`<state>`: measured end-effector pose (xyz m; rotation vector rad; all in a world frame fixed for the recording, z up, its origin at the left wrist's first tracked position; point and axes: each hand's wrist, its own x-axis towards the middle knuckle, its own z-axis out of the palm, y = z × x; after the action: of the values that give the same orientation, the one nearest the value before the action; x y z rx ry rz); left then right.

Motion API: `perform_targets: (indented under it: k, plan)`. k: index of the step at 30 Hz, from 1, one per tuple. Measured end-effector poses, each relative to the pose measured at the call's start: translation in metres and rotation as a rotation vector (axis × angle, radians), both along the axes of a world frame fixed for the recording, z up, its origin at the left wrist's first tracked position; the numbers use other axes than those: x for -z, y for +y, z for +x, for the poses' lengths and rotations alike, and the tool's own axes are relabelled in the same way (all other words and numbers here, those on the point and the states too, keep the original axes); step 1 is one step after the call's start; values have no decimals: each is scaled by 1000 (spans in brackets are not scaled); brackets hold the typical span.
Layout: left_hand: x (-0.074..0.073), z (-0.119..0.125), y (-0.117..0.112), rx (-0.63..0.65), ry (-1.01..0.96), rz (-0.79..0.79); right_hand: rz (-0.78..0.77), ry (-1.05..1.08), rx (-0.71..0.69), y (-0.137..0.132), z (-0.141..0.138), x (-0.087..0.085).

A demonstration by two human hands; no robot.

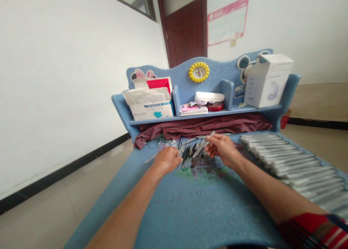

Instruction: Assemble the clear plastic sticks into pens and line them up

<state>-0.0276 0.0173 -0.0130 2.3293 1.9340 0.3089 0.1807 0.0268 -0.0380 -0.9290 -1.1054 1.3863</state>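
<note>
My right hand [221,147] pinches a pale grey, pen-like stick [201,146] between thumb and fingers, slanting down to the left over the desk. Closed fingers curl on my left hand [166,160], low over the desk; what they hold, if anything, is hidden. A thin whitish rod [151,157] shows to the left of that hand, and I cannot tell whether it is held. Between both hands lies a loose heap of black and grey pen parts [186,155]. To the right, many silvery pens [293,158] lie side by side in a long row, slightly blurred.
The blue desk [163,212] has a shelf behind, with a checked cloth [206,125] bunched beneath it. On the shelf stand a mask box [152,109], papers [193,110], a red round case [215,107] and a tall white box [268,80]. A wall [67,78] rises at left.
</note>
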Motion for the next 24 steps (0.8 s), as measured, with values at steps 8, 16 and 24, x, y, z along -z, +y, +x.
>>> perform_targets:
  k: [8, 16, 24]
  plan:
    - [1, 6, -7, -11, 6, -102, -7, -79, -15, -5, -4, -3]
    - [-7, 7, -12, -2, 115, -98, 117, -261, 14, -5, -7, 0]
    - [-34, -4, -19, 69, -354, -376, 733, -1442, 406, -11, 6, -7]
